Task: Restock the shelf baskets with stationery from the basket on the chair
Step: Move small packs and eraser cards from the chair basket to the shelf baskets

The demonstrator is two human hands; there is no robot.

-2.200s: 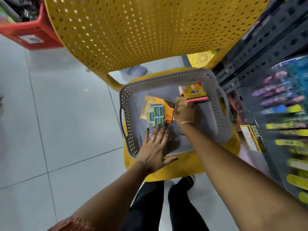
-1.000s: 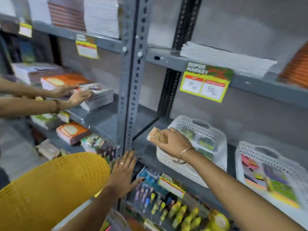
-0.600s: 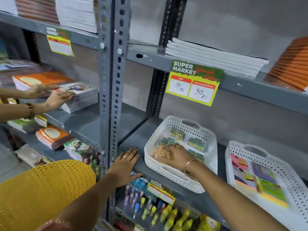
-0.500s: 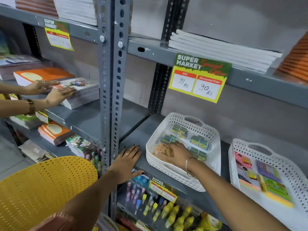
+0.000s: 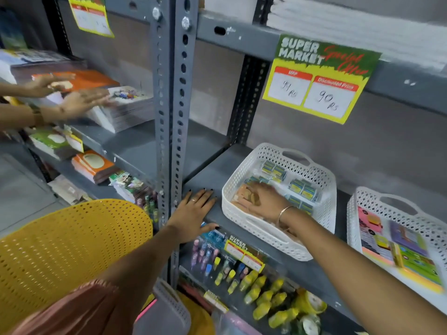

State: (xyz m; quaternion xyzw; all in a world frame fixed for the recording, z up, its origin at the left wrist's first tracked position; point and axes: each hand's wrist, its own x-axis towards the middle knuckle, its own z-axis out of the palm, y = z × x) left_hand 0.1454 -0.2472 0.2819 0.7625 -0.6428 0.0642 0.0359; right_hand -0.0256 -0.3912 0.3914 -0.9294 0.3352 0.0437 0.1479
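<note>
White perforated plastic basket [image 5: 244,215] seated on grey metal shelf [image 5: 212,174]; tan flat packet [image 5: 243,195] lain inside, left end; right hand [image 5: 267,201] pressed on it, grip undeterminable; left hand [image 5: 193,212] spread flat, open, on shelf edge.

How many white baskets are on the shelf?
2. One white basket sits mid-shelf with the right hand inside it; the second white basket stands to its right, cut off by the picture's edge. More may lie beyond.
</note>
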